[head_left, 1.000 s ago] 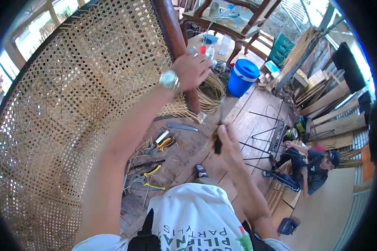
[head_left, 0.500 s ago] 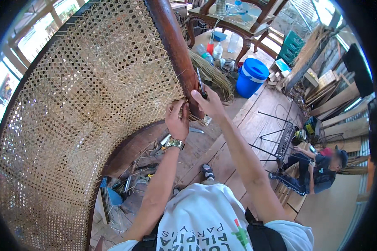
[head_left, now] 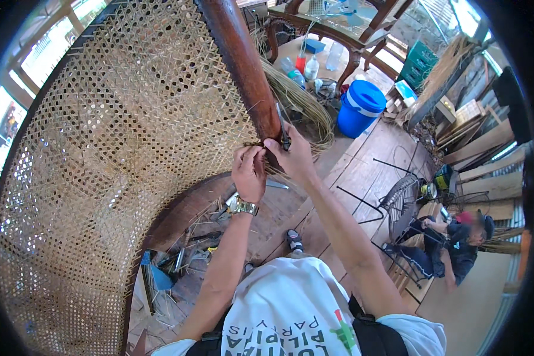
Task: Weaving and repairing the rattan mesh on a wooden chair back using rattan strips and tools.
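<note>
Two hands meet where the honey-coloured open-weave cane panel [head_left: 118, 154] joins its smooth, rounded dark-brown wooden frame [head_left: 243, 65]. The left hand [head_left: 249, 173] pinches frayed cane strands; the right hand [head_left: 293, 157] grips a slim dark metal tool [head_left: 282, 126] against the frame.

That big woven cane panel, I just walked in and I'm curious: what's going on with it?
A person is working at the edge of the woven cane panel, where it meets its dark wooden frame. The left hand pinches cane strands there, and the right hand holds a thin dark tool against the frame. Another person sits on the floor.
</note>
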### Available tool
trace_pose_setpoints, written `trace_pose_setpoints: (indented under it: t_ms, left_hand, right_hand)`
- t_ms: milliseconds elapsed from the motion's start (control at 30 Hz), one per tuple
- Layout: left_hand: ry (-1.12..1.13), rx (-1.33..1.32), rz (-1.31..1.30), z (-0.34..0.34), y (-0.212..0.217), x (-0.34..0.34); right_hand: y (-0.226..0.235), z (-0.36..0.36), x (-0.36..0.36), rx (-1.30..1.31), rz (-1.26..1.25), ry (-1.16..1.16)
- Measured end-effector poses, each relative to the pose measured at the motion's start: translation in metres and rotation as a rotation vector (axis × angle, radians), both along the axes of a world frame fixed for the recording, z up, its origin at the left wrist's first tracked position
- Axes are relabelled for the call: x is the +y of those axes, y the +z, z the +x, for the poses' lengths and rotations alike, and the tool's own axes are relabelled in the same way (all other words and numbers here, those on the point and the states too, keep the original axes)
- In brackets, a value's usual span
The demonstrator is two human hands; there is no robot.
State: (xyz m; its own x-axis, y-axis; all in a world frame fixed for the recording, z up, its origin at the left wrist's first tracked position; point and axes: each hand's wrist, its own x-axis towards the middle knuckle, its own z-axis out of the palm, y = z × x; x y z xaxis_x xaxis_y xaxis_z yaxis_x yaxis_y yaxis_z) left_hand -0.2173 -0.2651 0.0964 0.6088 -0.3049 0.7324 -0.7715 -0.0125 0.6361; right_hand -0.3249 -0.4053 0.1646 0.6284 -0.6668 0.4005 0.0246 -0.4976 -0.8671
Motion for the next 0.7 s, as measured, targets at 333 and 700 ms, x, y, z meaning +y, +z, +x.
trace_pose_setpoints:
  t_ms: [333, 700]
  left_hand:
    - [-0.034, -0.002, 0.038, 0.005, -0.003, 0.007]
    - [0.022, 0.126, 0.041, -0.016, 0.021, -0.004]
  right_hand:
    - [0.010, 0.004, 0.007, 0.046, -0.063, 0.002]
    - [-0.006, -0.004, -0.012, 0.043, -0.025, 0.043]
